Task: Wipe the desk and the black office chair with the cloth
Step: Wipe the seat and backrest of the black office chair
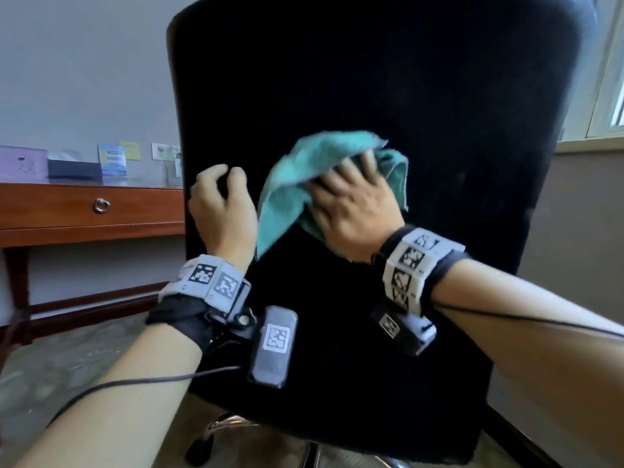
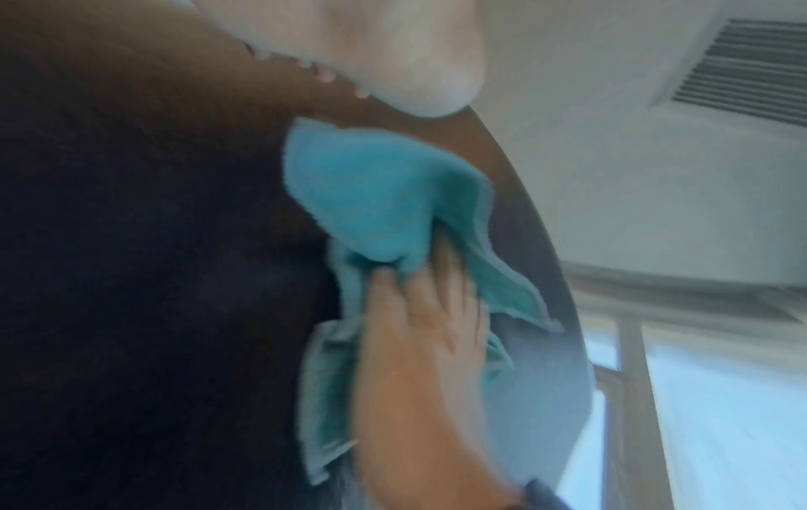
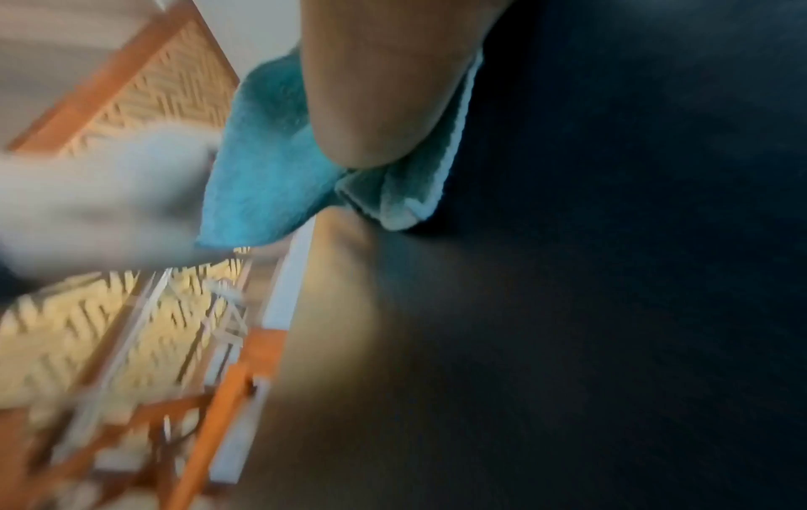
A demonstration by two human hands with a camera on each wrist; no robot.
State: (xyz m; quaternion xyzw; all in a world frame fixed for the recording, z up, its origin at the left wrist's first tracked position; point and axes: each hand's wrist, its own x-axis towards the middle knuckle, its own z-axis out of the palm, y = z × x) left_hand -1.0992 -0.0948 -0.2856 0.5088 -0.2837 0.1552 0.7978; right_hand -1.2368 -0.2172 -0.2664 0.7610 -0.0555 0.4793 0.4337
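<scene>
The black office chair (image 1: 371, 79) fills the head view, its backrest facing me. My left hand (image 1: 219, 197) grips the backrest's left edge, fingers curled round it. My right hand (image 1: 351, 204) lies flat on the backrest with spread fingers and presses the teal cloth (image 1: 290, 184) against it. Loose cloth folds over the fingertips and hangs down to the left. The left wrist view shows the cloth (image 2: 375, 193) draped over the right hand (image 2: 419, 345) on the chair (image 2: 131, 276). In the blurred right wrist view, the cloth (image 3: 271, 165) lies under the thumb against the chair (image 3: 611, 241).
The wooden desk (image 1: 67, 204), with a ring-pull drawer, stands at the left behind the chair. A tissue box (image 1: 74, 168) and small cards sit on it along the wall. A window sill (image 1: 591, 143) is at the right. The chair's chrome base (image 1: 223, 423) shows below.
</scene>
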